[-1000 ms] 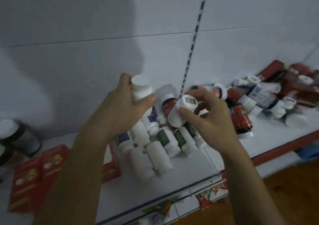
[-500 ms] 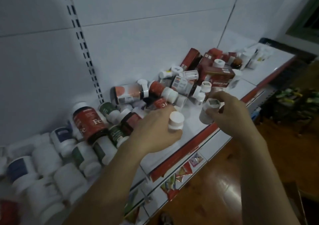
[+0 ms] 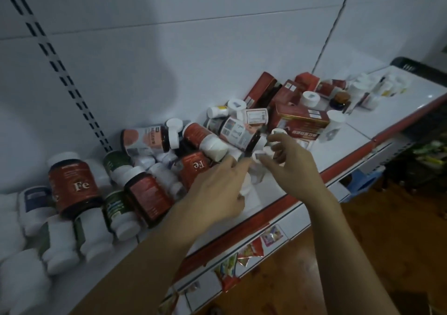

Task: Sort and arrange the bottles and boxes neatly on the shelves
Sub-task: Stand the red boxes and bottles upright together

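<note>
- Left hand (image 3: 217,191) grip is clamping on a white bottle (image 3: 247,185) that is resting on the shelf (image 3: 273,191).
- Right hand (image 3: 290,167) grip is pinching a small bottle (image 3: 259,156) just beside the pile (image 3: 200,135).

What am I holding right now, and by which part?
Left hand grips a white bottle around its body; right hand pinches a sticker-cap bottle near its cap.
</note>
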Available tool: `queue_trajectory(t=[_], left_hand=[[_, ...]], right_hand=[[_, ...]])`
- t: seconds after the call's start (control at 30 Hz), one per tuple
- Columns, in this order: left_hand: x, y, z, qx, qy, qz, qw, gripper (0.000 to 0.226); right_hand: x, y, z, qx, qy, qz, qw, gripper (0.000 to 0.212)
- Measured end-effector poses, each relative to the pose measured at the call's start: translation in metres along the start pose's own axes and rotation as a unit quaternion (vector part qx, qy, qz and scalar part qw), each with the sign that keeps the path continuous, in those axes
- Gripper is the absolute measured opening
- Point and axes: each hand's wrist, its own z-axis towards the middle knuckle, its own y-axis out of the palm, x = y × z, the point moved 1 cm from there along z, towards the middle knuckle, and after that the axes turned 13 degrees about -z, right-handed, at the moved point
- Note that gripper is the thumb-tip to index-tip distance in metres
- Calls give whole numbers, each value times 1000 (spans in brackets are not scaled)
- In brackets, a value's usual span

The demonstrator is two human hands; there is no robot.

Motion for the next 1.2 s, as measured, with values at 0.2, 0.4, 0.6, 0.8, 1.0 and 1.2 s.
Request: queue_trajectory(t=[0.2, 0.4, 0.6, 0.8, 1.0, 1.2], left_hand=[[12, -56, 32, 30, -11, 32, 999, 55], [23, -71, 135, 55, -4, -44, 997, 44], [45, -50, 239, 111, -42, -12, 993, 43], [45, -26, 261, 82, -44, 40, 995, 61], [48, -95, 201, 166, -30, 125, 978, 56], [5, -200, 69, 217, -101, 182, 954, 49]], right_hand=[[41, -45, 66, 97, 56, -126, 986, 54], [75, -63, 104, -53, 3, -232, 971, 60], [102, -103, 66, 105, 34, -162, 981, 63], [105, -116, 30, 91, 95, -159, 978, 68], [53, -118, 36, 96, 6, -142, 985, 57], [-84, -97, 69, 104, -185, -131, 968, 49]])
